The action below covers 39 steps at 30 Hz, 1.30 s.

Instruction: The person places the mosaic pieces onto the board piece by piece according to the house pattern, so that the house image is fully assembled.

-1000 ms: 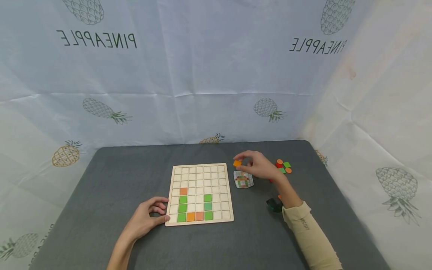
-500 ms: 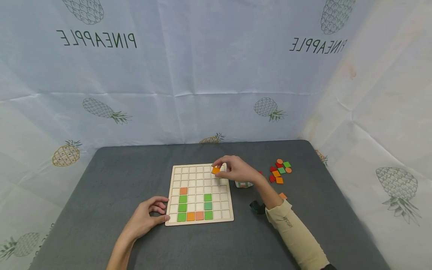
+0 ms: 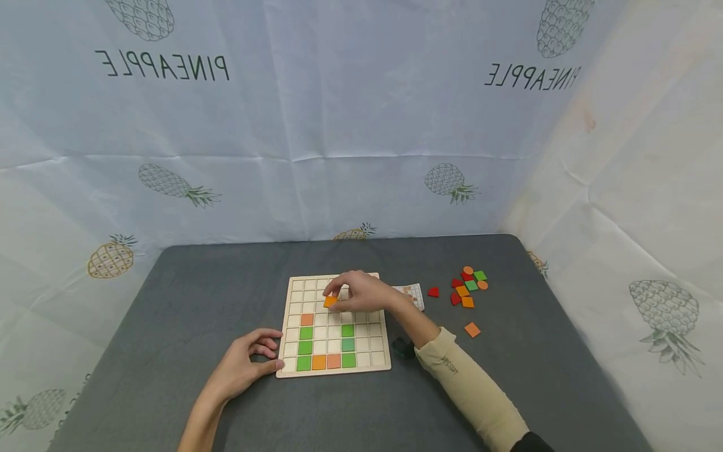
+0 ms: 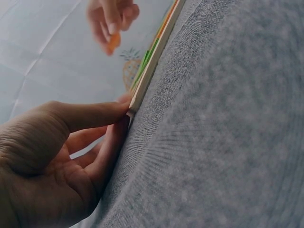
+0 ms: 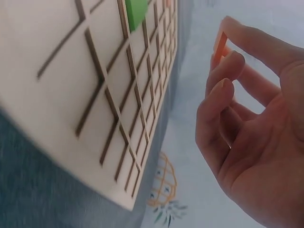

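My right hand (image 3: 360, 292) pinches an orange square tile (image 3: 330, 302) between thumb and fingertips, above the upper middle of the wooden grid board (image 3: 377, 360). In the right wrist view the tile (image 5: 220, 43) is held on edge, apart from the board's surface. Thumb and fingers of my left hand (image 3: 244, 365) grip the board's left edge near its front corner; the left wrist view shows the thumb (image 4: 102, 115) at the rim. Green tiles (image 3: 305, 348) stand in two columns on the board, with orange tiles (image 3: 319, 362) between them at the bottom and another at upper left.
A printed pattern card (image 3: 417, 295) lies right of the board, partly under the right forearm. Beyond it are a red tile (image 3: 433, 292), a cluster of red, green and orange pieces (image 3: 462, 291), and a lone orange tile (image 3: 472, 329). White pineapple-print cloth (image 3: 361, 125) surrounds the grey table.
My right hand has carried the orange tile leftward from above the card to over the board. The loose pieces at right have come into view. My left hand stays at the board's edge.
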Tool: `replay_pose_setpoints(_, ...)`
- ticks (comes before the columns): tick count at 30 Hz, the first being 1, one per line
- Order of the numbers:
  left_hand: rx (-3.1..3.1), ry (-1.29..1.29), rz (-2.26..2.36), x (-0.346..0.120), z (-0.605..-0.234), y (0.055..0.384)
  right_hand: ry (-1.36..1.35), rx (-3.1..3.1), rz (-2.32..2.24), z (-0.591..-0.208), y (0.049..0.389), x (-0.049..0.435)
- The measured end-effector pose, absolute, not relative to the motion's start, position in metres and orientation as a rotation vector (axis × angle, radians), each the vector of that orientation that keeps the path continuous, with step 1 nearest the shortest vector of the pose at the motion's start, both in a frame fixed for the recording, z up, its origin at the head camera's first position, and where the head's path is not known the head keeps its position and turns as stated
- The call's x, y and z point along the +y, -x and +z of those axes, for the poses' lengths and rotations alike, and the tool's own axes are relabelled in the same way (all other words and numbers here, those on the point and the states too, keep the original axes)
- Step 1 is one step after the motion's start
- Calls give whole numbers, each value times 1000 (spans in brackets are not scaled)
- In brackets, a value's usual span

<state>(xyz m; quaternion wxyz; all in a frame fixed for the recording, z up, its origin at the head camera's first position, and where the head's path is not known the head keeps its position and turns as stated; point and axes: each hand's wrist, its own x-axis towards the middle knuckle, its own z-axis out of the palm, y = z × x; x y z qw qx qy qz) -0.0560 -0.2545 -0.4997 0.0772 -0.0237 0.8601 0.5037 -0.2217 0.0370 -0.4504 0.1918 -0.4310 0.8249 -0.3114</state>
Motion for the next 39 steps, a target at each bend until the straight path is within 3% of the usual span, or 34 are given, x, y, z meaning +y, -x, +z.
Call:
replay_pose_setpoints(15,2551,111,1502,-252,-499,56,1109,2352,-582,-462,212,-4)
replay_pose_setpoints(39,2563,91,1529,-253,-500,56,1117,2370,-601,-450,207,12)
